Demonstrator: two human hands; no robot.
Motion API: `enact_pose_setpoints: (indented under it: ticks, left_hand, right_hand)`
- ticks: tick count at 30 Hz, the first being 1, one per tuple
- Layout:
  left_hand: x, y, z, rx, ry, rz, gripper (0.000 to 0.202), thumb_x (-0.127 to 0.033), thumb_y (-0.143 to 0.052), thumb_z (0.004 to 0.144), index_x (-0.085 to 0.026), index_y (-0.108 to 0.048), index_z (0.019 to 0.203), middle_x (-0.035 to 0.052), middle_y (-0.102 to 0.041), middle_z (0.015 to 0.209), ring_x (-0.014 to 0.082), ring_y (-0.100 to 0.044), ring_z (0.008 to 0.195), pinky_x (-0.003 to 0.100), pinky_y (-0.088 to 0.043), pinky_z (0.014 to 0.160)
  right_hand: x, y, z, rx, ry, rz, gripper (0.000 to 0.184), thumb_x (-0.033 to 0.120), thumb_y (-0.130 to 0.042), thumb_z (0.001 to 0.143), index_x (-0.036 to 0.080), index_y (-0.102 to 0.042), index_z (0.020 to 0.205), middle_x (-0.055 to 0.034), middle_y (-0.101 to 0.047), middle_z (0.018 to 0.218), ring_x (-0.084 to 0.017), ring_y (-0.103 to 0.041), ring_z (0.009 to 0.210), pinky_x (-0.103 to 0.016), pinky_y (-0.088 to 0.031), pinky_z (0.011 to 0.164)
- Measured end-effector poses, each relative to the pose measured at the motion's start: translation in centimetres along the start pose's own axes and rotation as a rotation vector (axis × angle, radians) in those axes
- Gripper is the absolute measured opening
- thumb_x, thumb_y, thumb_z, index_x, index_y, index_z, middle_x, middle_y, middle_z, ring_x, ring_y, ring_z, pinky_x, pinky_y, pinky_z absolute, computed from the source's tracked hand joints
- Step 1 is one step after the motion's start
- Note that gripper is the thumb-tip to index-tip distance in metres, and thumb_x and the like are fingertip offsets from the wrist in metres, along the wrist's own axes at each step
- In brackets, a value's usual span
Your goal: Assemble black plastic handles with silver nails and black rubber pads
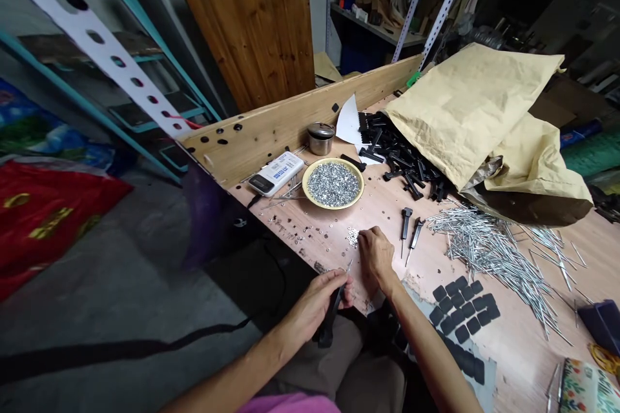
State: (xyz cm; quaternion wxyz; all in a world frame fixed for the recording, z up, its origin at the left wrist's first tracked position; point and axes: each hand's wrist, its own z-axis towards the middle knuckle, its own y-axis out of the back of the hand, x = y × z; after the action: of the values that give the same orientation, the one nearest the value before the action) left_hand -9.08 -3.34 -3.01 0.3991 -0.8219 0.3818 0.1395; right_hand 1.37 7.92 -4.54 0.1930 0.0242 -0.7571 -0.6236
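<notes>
My left hand (320, 300) is closed around a black plastic handle (327, 329) at the table's front edge. A thin metal tip points up from between its fingers. My right hand (376, 253) rests on the tabletop with its fingers drawn together beside a small pile of tiny metal washers or nuts (352, 237); whatever its fingertips hold is hidden. Behind it stands a yellow bowl (305, 188) full of the same small metal pieces. Two black handles with metal rods (405, 222) lie to the right of my right hand.
Many black plastic parts (402, 155) spill from a large paper sack (479, 110). Loose metal rods (494, 258) and black square pads (462, 306) lie rightward. A white device (277, 172) and a lidded metal tin (321, 138) stand near the wooden back board (281, 129).
</notes>
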Motion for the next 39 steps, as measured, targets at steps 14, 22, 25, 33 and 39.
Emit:
enact_pose_setpoints:
  ticks: [14, 22, 25, 33, 39]
  left_hand:
    - [-1.0, -1.0, 0.3, -0.012, -0.011, 0.153, 0.039, -0.040, -0.067, 0.058, -0.013, -0.063, 0.085, -0.0074, -0.048, 0.050, -0.0002, -0.028, 0.031, 0.016, -0.012, 0.033]
    - [0.4, -3.0, -0.2, 0.210, 0.044, 0.303, 0.062, -0.046, -0.066, 0.064, -0.013, -0.058, 0.116, -0.0096, -0.042, 0.047, -0.0006, -0.020, 0.031, 0.017, -0.006, 0.034]
    - [1.0, -3.5, -0.4, 0.246, 0.036, 0.333, 0.064, -0.047, -0.065, 0.066, -0.013, -0.057, 0.120, -0.0096, -0.042, 0.049, -0.0008, -0.020, 0.032, 0.018, -0.005, 0.035]
    - [1.4, -4.5, -1.2, 0.272, 0.008, 0.388, 0.060, -0.046, -0.065, 0.068, -0.013, -0.059, 0.118, -0.0098, -0.040, 0.050, -0.0006, -0.018, 0.033, 0.018, -0.006, 0.036]
    - [2.0, -5.1, -1.4, 0.272, 0.010, 0.413, 0.064, -0.048, -0.065, 0.067, -0.012, -0.058, 0.120, -0.0099, -0.040, 0.049, -0.0003, -0.018, 0.033, 0.018, -0.006, 0.036]
  right_hand:
    - [-1.6, 0.5, -3.2, -0.315, 0.048, 0.627, 0.011, 0.025, -0.048, 0.078, 0.019, -0.057, 0.078, -0.0015, -0.062, 0.071, -0.014, -0.056, 0.062, -0.025, -0.044, 0.059]
    - [-2.8, 1.2, -8.4, -0.325, -0.246, 1.090, 0.016, 0.034, -0.061, 0.073, 0.018, -0.060, 0.074, 0.0002, -0.061, 0.061, -0.013, -0.057, 0.054, -0.025, -0.048, 0.055]
    - [-2.9, 1.3, -9.2, -0.416, -0.241, 1.133, 0.019, 0.035, -0.064, 0.072, 0.018, -0.059, 0.079, -0.0019, -0.066, 0.069, -0.014, -0.060, 0.059, -0.027, -0.051, 0.059]
    - [-2.8, 1.5, -11.4, -0.549, -0.171, 1.157, 0.021, 0.033, -0.061, 0.078, 0.020, -0.049, 0.090, -0.0052, -0.071, 0.076, -0.016, -0.067, 0.066, -0.028, -0.055, 0.064]
    - [-4.0, 1.0, -12.0, -0.688, 0.005, 0.782, 0.011, 0.028, -0.053, 0.085, 0.020, -0.053, 0.093, -0.0057, -0.071, 0.080, -0.017, -0.068, 0.071, -0.029, -0.057, 0.064]
